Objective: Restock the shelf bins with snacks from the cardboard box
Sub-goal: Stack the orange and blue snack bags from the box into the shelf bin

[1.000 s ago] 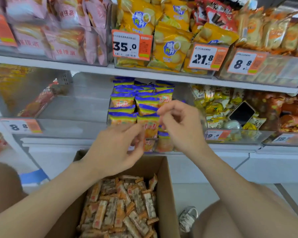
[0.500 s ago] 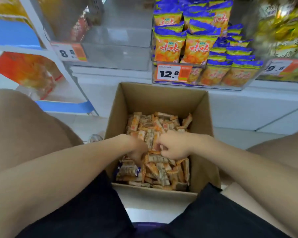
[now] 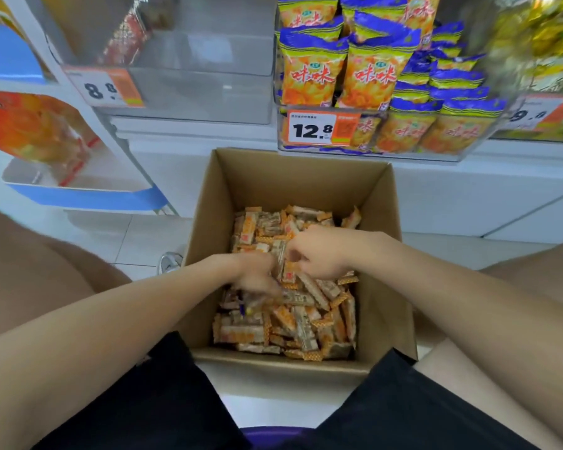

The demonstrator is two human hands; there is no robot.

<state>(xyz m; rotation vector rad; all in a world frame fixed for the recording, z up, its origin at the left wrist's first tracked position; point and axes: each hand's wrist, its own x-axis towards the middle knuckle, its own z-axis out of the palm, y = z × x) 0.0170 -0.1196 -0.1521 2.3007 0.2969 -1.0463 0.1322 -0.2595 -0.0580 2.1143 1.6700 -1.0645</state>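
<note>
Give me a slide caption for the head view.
Left hand and right hand dig into wrapped snacks in the cardboard box below shelf bins.

Brown cardboard box (image 3: 273, 183); orange-white snacks (image 3: 306, 326); blue-topped orange bags (image 3: 309, 69).

The fingers of the left hand (image 3: 257, 278) are blurred and sunk among the snack bars (image 3: 294, 323); the right hand (image 3: 320, 254) curls over, hiding any grip. The yellow packets (image 3: 540, 37) top right are blurred and cut off.

The cardboard box (image 3: 273, 186) is matt brown paperboard, smooth inside. The snack bars (image 3: 301, 323) in it wear crinkled, shiny film wrappers. The shelf bin (image 3: 202, 95) is clear glossy plastic. The chip bags (image 3: 309, 76) gleam. The shorts (image 3: 143, 410) are matt black cloth.
</note>
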